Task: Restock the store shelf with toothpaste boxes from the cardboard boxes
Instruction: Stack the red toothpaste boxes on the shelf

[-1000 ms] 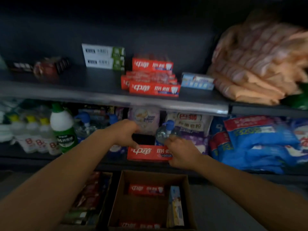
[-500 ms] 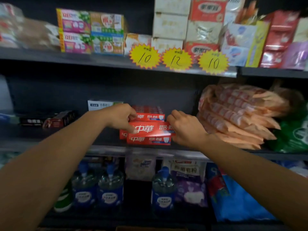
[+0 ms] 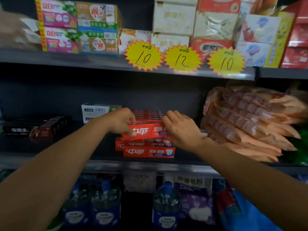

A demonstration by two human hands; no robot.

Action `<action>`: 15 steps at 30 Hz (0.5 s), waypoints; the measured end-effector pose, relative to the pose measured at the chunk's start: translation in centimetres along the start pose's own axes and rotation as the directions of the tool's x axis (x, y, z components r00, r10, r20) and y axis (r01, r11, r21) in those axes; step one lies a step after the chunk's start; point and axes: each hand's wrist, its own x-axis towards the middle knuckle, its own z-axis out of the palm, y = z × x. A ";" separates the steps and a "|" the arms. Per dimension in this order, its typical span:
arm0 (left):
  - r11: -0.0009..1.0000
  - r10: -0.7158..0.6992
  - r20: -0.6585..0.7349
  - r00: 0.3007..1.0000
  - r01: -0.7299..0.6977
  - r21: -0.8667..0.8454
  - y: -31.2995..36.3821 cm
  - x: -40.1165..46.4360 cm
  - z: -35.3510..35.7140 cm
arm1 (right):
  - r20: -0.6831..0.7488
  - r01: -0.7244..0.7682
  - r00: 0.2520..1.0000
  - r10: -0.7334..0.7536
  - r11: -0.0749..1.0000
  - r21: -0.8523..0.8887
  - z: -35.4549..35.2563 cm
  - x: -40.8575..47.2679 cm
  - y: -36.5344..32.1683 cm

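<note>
A red toothpaste box (image 3: 150, 130) is held level above a stack of matching red toothpaste boxes (image 3: 148, 151) on the dark middle shelf (image 3: 50, 157). My left hand (image 3: 122, 121) grips its left end, thumb on the front face. My right hand (image 3: 180, 129) grips its right end and hides that end. More red boxes (image 3: 148, 114) lie behind, further back on the shelf. The cardboard boxes are out of view.
White-green toothpaste boxes (image 3: 98, 110) stand behind my left hand. Black boxes (image 3: 33, 127) lie at the left, orange packets (image 3: 246, 120) at the right. Yellow price tags (image 3: 181, 58) hang from the upper shelf. Blue-capped bottles (image 3: 165, 204) fill the shelf below.
Both hands lifted the red box from above the cardboard box up to the middle shelf, and the view tilted up. In the last half second it rose slightly over the stack.
</note>
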 end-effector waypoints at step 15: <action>0.998 0.011 -0.043 0.999 -0.008 0.060 -3.4 7.2 0.3 | 0.405 -0.244 0.910 0.088 0.903 0.354 4.3 5.8 5.8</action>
